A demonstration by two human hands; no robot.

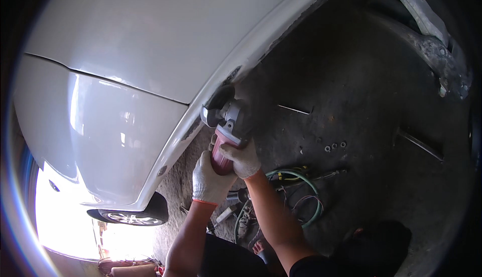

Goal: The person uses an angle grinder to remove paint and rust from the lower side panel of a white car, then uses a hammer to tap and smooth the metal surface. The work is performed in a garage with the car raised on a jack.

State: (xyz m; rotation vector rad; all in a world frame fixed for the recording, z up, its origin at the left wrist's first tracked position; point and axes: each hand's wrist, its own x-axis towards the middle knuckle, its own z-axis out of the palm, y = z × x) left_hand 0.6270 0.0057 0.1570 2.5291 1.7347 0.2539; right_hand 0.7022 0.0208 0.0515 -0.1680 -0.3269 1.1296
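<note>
Both my hands, in white knit work gloves, are wrapped around the red body [222, 154] of an angle grinder. My left hand [212, 181] holds the rear of the body, and my right hand [243, 159] grips it farther forward, just behind the grey gear head [236, 112]. The grinder's dark disc [222, 97] and shiny guard [210, 116] are at the lower sill [244, 70] of a white car. Dark, rough bare patches mark that sill. Whether the disc touches the metal I cannot tell. Smooth white body panels [128, 126] rise on the left.
On the dark floor lie a hex key [295, 109], several nuts [335, 146] and a metal bar [421, 145]. A green hose [315, 190] and yellow-handled pliers [293, 173] lie by my right forearm. A wheel [131, 218] shows lower left. A bare metal car part [437, 47] stands upper right.
</note>
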